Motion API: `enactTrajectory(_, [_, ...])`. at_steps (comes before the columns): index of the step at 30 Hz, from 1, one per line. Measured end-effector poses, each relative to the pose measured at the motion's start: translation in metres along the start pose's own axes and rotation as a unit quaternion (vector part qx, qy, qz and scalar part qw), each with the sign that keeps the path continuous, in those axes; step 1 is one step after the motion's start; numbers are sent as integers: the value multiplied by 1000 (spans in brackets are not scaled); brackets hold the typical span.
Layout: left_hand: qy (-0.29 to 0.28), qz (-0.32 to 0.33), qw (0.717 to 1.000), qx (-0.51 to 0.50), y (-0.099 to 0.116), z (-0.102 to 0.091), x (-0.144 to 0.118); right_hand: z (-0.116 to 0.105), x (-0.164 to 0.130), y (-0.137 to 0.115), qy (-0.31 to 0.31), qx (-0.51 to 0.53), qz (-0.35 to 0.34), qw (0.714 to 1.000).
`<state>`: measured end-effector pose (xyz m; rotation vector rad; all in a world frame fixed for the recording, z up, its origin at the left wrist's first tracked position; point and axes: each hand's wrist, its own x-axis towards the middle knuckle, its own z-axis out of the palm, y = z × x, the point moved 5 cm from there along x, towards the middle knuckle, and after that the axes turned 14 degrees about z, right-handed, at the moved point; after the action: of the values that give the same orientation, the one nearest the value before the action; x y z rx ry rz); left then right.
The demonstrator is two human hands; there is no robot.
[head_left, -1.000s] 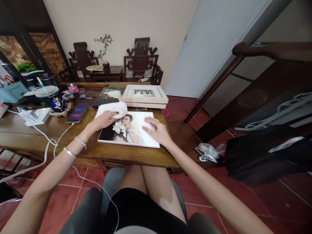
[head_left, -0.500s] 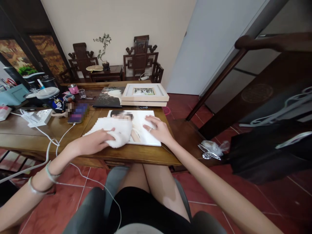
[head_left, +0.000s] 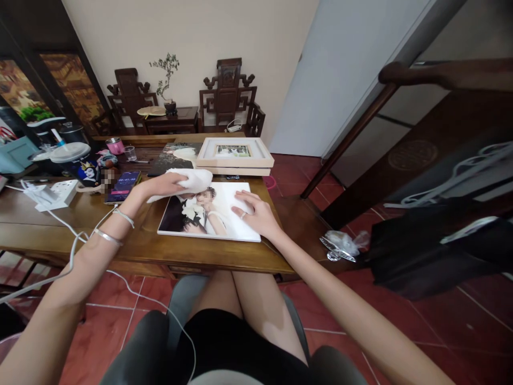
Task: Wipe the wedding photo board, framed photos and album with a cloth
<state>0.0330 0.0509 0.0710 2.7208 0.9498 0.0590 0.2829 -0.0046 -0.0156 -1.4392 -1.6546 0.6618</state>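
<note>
A photo panel [head_left: 196,219] with a couple's picture and a white right part lies flat near the front edge of the wooden table [head_left: 136,240]. My left hand [head_left: 170,184] grips a fluffy white cloth [head_left: 197,181] over the panel's far left edge. The cloth covers part of the picture's top, and some of my left fingers are hidden by it. On the white right part rests my right hand [head_left: 254,213], fingers spread and a ring on one of them. It holds nothing.
Pale picture frames [head_left: 234,155] are stacked behind the panel, beside a dark photo print [head_left: 172,155]. Leftward lie a phone [head_left: 124,184] on a cable, a white power strip [head_left: 58,193] and a lidded cup [head_left: 80,160]. A crumpled plastic bag [head_left: 340,243] is at the right.
My left hand has moved the cloth away from me, from the panel's lower left to its far edge, uncovering the picture. My right hand stays on the panel.
</note>
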Motion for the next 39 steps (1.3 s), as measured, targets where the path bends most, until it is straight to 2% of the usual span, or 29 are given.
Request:
enactTrajectory(4, [20, -37, 998, -43, -14, -8, 3, -1, 0, -1, 3, 2, 2, 1000])
enactTrajectory(7, [8, -31, 999, -41, -4, -4, 1, 0, 0, -1, 5, 1, 4, 1000])
enactTrajectory(11, [-25, 13, 1000, -2, 36, 8, -20, 0, 0, 0, 1, -2, -1, 1000])
enactTrajectory(18, [-83, 44, 996, 8, 133, 30, -87, 0, 1, 0, 4, -11, -1, 1000])
enactTrajectory(20, [-100, 44, 994, 14, 150, 36, -98, 0, 1, 0, 2, -10, 0, 1000])
enactTrajectory(22, [-104, 46, 993, 24, 156, 39, -100, 0, 1, 0, 1, -10, -2, 1000])
enactTrajectory(24, [-93, 51, 994, 26, 151, 38, -94, 0, 1, 0, 3, -11, -3, 1000])
enactTrajectory(26, [-74, 50, 996, 28, 134, 34, -81, 0, 1, 0, 5, -11, -2, 1000])
enactTrajectory(34, [15, 41, 999, 17, 38, 10, -2, -1, 1, 0, -1, -5, -2, 1000])
enactTrajectory(37, [53, 21, 998, -12, 13, 6, 11, 0, 1, 1, 0, -4, 1, 1000])
enactTrajectory(39, [71, 5, 997, -27, 4, 5, 10, 0, 1, 0, 1, -4, 3, 1000])
